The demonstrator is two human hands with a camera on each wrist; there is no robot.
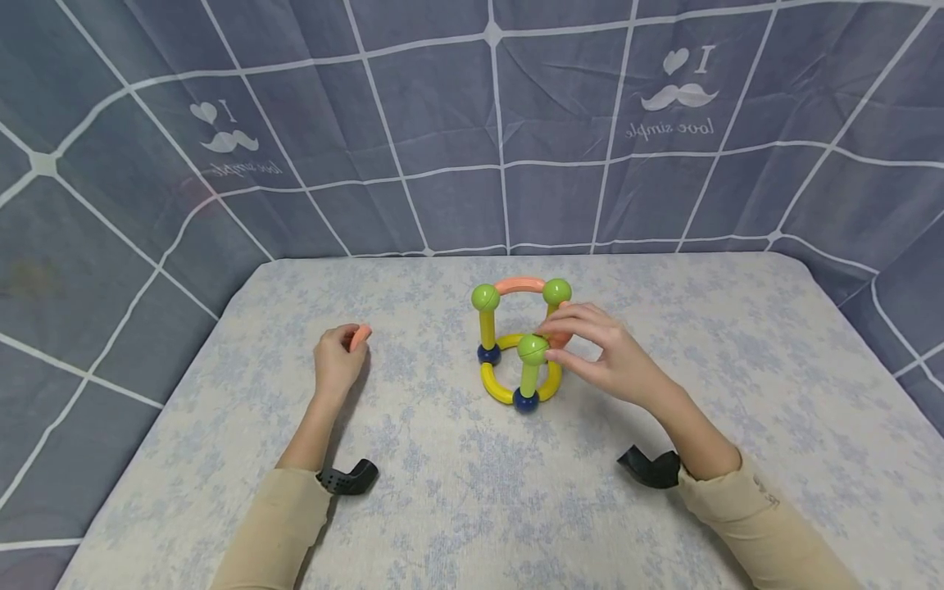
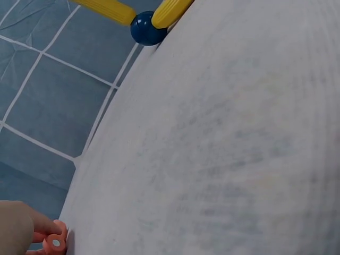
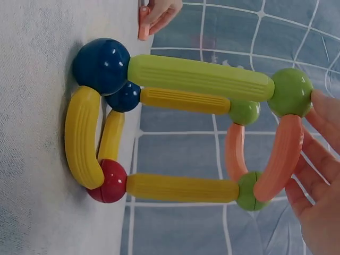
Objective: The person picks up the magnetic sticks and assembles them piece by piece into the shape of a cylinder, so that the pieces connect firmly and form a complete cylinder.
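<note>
A small frame of rods and balls stands on the table. Yellow curved rods form its base ring, joined by dark blue balls and a red ball. Upright yellow rods and one green rod rise to green balls. Orange curved rods link the green balls along the top. My right hand pinches the near orange curved rod beside the front green ball. Off to the left, my left hand holds a loose orange curved rod low over the table.
A pale blue patterned cloth covers the table. Behind it hangs a blue-grey curtain with white lines. Black wrist straps stick out from both cuffs.
</note>
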